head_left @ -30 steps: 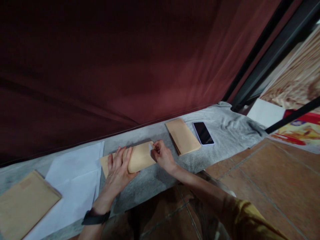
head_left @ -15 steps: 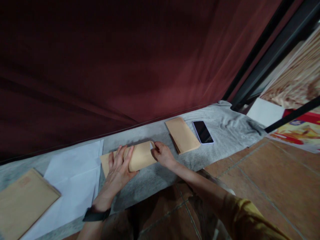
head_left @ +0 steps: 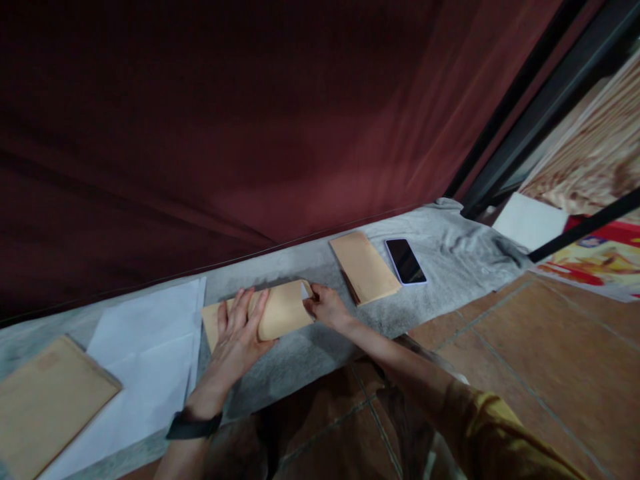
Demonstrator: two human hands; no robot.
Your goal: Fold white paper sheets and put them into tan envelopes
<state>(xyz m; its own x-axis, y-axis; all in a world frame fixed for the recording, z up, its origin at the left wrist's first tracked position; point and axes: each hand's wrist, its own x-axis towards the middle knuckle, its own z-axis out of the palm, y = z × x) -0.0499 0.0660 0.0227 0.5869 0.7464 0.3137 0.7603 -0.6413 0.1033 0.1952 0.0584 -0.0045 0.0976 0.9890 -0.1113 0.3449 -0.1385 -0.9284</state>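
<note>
A brown paper envelope (head_left: pixel 284 312) lies on the grey cloth in front of me. My left hand (head_left: pixel 241 328) rests across its left part, palm down and fingers spread, holding it flat. At the envelope's right end, my right hand (head_left: pixel 325 307) has its fingers curled and closed on the edge of the opening. A bit of white paper (head_left: pixel 305 291) shows inside that opening, partly hidden by the fingers. To the right of my right hand lies a stack of brown envelopes (head_left: pixel 366 267), apart from it.
White paper sheets (head_left: pixel 150 340) lie on the left, partly under another stack of brown envelopes (head_left: pixel 55 400). A phone (head_left: pixel 406 261) is on the grey cloth (head_left: pixel 450 247) at the right. A dark red curtain (head_left: pixel 225 133) hangs behind; tiled floor (head_left: pixel 550 353) lies at front right.
Both hands stay on the envelope in nearly the same place. The right fingers have shifted very slightly at the opening, and the view has moved a little.
</note>
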